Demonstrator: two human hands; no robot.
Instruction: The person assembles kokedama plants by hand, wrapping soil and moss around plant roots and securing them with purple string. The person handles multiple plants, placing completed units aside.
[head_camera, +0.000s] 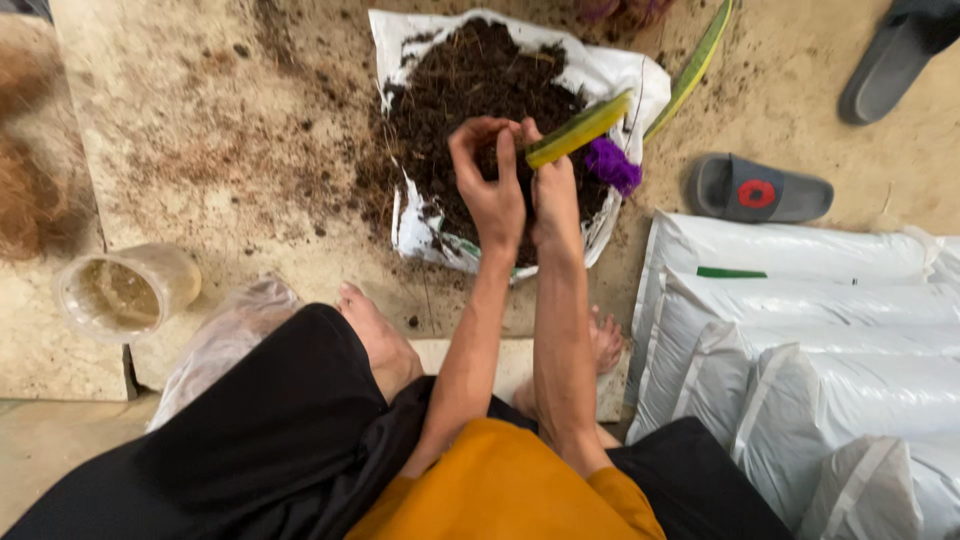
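Over the open white sack of dark soil (470, 90), both hands meet at the base of a long green-and-yellow leaf (585, 125): the left hand (492, 190) has its grip curled shut around the leaf's lower end, and the right hand (553, 195) closes on it just beside. A purple tuft (612, 165) lies at the sack's right edge, grey sandals (757, 190) further right. Holding the leaf low and steady above the soil would probably keep it from bending.

top: orange-yellow, short-sleeved | legs: loose black cloth | arms: bare | feet: bare | hands: no gloves
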